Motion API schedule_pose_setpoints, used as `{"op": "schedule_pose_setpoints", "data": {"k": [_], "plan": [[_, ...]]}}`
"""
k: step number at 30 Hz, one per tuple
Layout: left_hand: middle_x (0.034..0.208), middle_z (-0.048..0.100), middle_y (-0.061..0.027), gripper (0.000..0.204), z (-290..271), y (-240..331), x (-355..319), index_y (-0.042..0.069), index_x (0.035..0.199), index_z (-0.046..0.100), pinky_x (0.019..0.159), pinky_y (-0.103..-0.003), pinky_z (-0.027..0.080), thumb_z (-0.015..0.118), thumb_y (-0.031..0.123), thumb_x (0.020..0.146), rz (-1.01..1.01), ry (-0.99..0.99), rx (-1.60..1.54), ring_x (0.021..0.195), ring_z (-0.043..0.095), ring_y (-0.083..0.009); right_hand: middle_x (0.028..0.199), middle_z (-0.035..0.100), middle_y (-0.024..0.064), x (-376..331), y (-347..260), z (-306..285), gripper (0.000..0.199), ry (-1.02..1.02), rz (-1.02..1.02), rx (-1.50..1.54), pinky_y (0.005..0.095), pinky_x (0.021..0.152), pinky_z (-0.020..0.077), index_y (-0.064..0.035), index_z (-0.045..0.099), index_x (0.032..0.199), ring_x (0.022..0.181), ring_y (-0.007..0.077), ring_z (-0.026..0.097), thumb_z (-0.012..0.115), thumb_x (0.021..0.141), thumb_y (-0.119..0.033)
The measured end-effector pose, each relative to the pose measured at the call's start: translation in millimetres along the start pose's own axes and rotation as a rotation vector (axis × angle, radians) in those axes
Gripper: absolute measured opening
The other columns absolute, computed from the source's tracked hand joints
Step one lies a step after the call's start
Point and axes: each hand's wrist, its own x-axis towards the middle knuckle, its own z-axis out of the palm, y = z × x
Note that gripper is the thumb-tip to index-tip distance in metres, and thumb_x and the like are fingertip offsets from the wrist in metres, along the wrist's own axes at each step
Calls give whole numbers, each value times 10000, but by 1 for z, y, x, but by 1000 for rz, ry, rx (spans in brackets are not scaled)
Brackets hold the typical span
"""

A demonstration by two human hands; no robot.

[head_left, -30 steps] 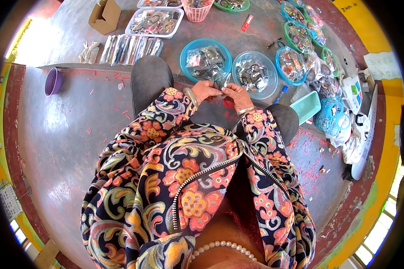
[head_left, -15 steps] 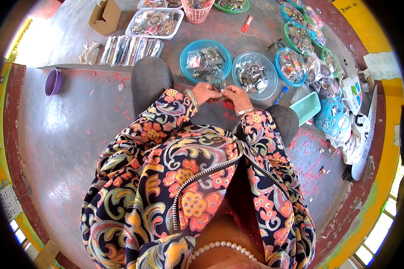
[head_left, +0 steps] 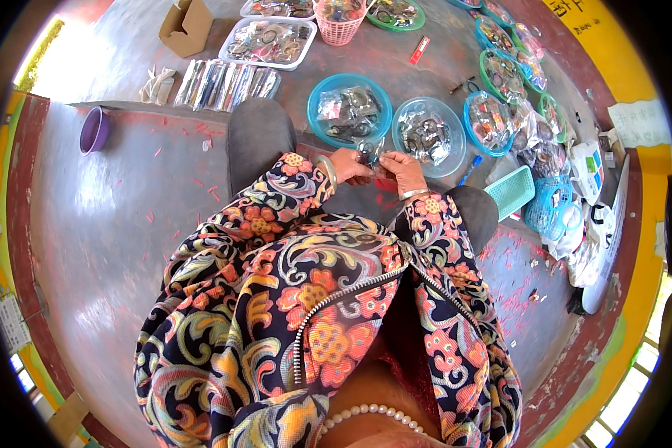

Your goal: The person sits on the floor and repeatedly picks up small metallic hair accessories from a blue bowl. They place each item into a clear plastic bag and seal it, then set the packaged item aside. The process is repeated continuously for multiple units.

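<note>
Clear packet point(head_left: 369, 152) in both hands point(head_left: 405, 172); yellow wall point(head_left: 626, 63) bears writing point(head_left: 567, 7).

On the raised floor point(head_left: 366, 60), the blue basin point(head_left: 312, 112) and the clear basin point(head_left: 458, 153) sit side by side near the front edge. Straight ahead, the left hand point(head_left: 351, 166) and right hand point(head_left: 403, 173) could only pass over their rims. Behind them is a wide space, up to the red and white box point(head_left: 419, 50). Along the front edge, the left knee point(head_left: 260, 138) blocks the left way, and the right knee point(head_left: 474, 213) and green tray point(head_left: 510, 192) crowd the right. The lower floor point(head_left: 127, 224) has lots of room, out to the purple bowl point(head_left: 94, 131).
</note>
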Motion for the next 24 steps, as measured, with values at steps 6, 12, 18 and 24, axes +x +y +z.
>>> {"op": "schedule_pose_setpoints", "data": {"k": [6,12,18,24], "plan": [[650,593,-59,86,-2,-8,7,3,745,594,502,-221,448,601,74,697,40,111,40,570,581,-128,672,574,23,2,-2,-1,94,24,-23,-105,181,505,396,4,577,819,569,74,511,574,770,-75],[675,609,-81,156,-3,-8,6,-26,777,600,524,-250,462,559,111,714,-139,-30,332,565,584,-154,684,588,-5,17,-11,-5,98,164,-35,-237,151,455,356,-47,590,831,553,44,514,578,761,-115],[728,620,-110,257,-1,-14,9,-42,867,594,531,-272,485,526,169,737,-155,-127,582,624,601,-170,698,601,-5,53,-17,11,119,191,-35,-266,172,466,371,-52,590,846,569,56,541,577,759,-134],[683,610,-108,243,1,-22,17,-39,856,584,513,-272,476,526,175,756,-139,-99,530,590,591,-166,778,621,49,88,-13,15,184,216,64,-335,194,455,399,-30,583,925,629,99,582,543,767,-116]]}}
